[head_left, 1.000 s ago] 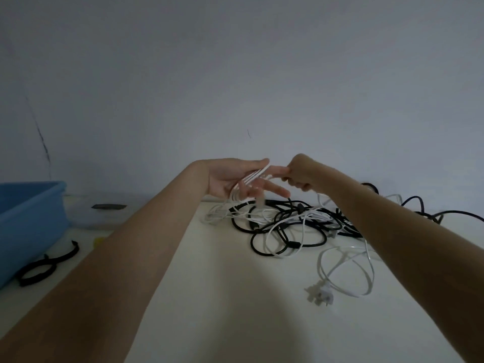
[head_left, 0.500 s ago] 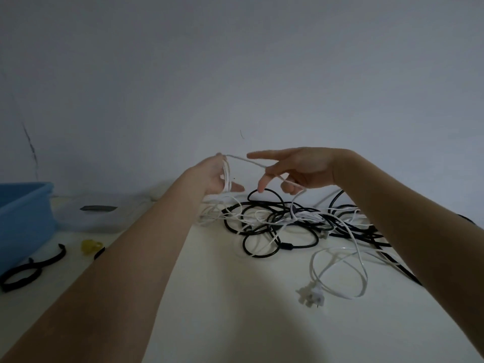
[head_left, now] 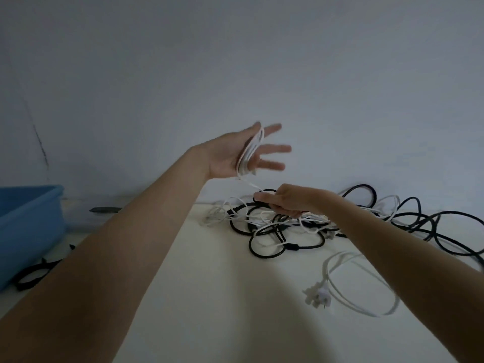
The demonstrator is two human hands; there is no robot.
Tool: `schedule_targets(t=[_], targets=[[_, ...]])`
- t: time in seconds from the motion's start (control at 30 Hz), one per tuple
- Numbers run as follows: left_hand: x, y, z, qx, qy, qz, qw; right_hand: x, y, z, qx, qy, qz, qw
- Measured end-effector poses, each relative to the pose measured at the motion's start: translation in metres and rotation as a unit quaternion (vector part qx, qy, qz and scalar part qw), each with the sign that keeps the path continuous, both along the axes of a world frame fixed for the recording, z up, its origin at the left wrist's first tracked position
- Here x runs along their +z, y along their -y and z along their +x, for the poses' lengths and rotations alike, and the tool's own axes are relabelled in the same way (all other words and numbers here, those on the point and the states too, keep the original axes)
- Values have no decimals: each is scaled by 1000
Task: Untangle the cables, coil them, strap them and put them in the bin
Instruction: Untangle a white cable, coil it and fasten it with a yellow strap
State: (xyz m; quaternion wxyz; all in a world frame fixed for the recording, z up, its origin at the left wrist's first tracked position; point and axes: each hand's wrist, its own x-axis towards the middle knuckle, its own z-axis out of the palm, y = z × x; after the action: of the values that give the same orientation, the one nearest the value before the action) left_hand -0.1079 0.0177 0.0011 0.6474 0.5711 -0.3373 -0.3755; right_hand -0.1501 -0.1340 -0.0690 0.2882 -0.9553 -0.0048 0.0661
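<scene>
My left hand (head_left: 230, 158) is raised above the table with its palm toward me and its fingers spread straight. Several loops of the thin white cable (head_left: 248, 153) are wound around it. One strand runs down from the loops to my right hand (head_left: 285, 203), which pinches it just above the tangled pile. The pile of black cables (head_left: 285, 246) and white cables lies on the white table (head_left: 222, 297) against the wall. A white power cable with its plug (head_left: 318, 297) lies loose in front of the pile. The blue bin (head_left: 28, 218) stands at the far left.
Black straps (head_left: 34, 276) lie on the table beside the bin. A clear container with a dark label (head_left: 104, 209) sits behind them near the wall. More black cable (head_left: 445, 231) trails off to the right edge.
My left hand has risen and opened its fingers, with the white loops now around the palm. My right hand has dropped from beside the left hand down to the pile, drawing the strand along.
</scene>
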Motion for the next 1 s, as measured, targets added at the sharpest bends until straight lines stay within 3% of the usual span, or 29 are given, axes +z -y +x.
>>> schedule_targets(t=[0.2,0.4,0.53,0.6,0.7,0.83,0.93,1.0], targets=[[-35,-5,-9,-130,23,202,970,27,34,1,-77,38,-26,996],[-63,-3,16,-82,-34,203,975,47,55,-4,-141,94,70,983],[-80,13,22,75,-95,101,987,60,37,-3,-79,102,357,925],[-81,18,26,170,-131,29,976,73,25,-9,-5,82,425,901],[-72,18,38,268,-167,-51,947,80,20,-17,49,85,390,916],[-47,14,45,300,-196,-140,923,62,19,-23,106,21,318,942],[-24,19,33,247,-211,-247,913,41,11,-20,136,-63,278,949],[-10,25,18,156,-206,-253,932,30,5,-17,135,-97,245,955]])
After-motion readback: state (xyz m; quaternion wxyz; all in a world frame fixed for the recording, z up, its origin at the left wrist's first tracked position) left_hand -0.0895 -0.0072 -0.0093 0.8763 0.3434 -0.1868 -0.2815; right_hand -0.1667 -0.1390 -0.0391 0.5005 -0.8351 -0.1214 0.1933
